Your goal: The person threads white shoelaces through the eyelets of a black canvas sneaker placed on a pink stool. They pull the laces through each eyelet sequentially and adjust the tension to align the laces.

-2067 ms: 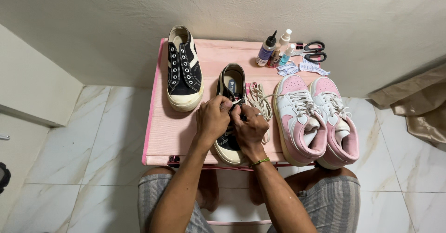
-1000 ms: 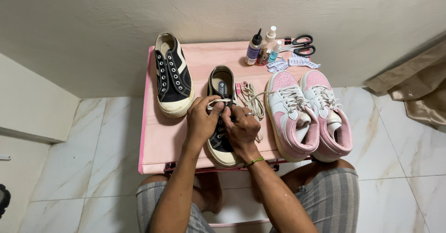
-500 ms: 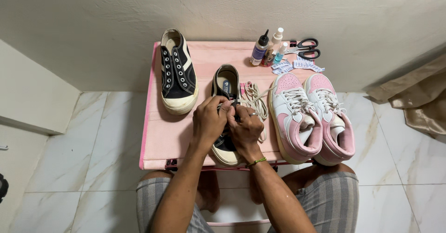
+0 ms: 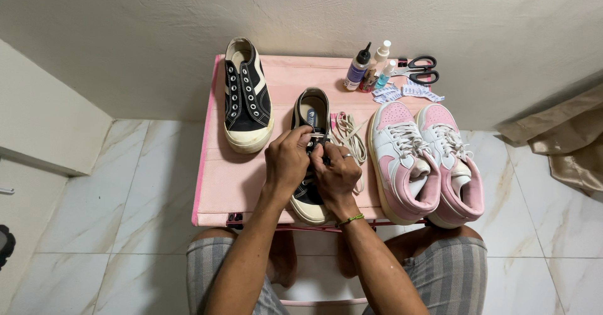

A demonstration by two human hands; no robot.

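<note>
Both hands cover the middle of the black sneaker (image 4: 311,158) on the pink surface (image 4: 242,180), hiding its eyelets. The left hand (image 4: 287,161) and right hand (image 4: 338,175) pinch the cream lace (image 4: 348,136), their grip closed on it. Small bottles (image 4: 369,69) with unreadable labels stand by the wall.

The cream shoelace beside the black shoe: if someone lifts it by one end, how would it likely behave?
Probably floppy: the cream shoelace lies in loose loops on the pink table. It looks thin, so likely very light. Being looped, it may tangle or drag against the black shoe when pulled.
</note>
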